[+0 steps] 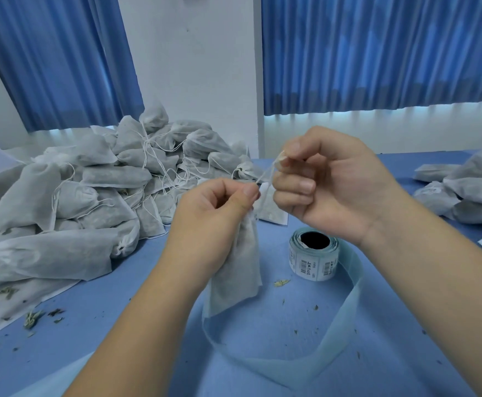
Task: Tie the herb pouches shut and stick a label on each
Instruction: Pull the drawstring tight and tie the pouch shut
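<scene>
A white fabric herb pouch hangs above the blue table, gripped at its gathered neck by my left hand. Its white drawstring runs taut up and right to my right hand, which pinches the string's end between thumb and fingers. A roll of barcode labels stands on the table just right of the pouch, below my right wrist. Its pale blue backing strip trails off in a loop toward the near edge.
A big heap of pouches with loose strings fills the table's left side. Several flat pouches lie at the right edge. One pouch lies behind my hands. Herb crumbs dot the blue tablecloth. Blue curtains hang behind.
</scene>
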A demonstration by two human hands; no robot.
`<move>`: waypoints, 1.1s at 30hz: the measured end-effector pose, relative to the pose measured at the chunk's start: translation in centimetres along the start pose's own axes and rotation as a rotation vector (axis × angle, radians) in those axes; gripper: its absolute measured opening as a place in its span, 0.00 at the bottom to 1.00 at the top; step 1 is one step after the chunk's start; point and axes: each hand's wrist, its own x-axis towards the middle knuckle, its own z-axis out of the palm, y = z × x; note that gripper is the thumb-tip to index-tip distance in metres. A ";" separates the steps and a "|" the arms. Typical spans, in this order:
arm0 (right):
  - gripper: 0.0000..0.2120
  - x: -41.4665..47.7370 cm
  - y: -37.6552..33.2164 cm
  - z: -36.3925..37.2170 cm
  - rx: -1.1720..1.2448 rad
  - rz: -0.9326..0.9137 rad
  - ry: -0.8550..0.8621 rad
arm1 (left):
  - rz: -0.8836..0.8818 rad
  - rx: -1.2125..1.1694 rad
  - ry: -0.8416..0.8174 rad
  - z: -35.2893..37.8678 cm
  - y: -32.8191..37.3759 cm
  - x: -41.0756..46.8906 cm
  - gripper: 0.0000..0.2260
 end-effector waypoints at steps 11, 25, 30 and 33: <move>0.09 0.6 0.3 -1.0 -0.141 0.033 0.190 | 0.006 0.156 0.037 0.4 -0.6 -0.5 0.11; 0.03 0.1 -0.8 -2.3 -0.169 0.365 -0.132 | 0.137 0.243 0.102 -0.6 -2.2 0.5 0.11; 0.06 0.5 -1.2 -3.1 -0.398 0.262 0.102 | 0.180 0.378 -0.019 -0.6 -3.4 0.6 0.10; 0.09 1.0 -0.7 -3.6 -0.506 0.083 0.313 | 0.123 0.458 -0.128 -1.0 -3.8 0.7 0.05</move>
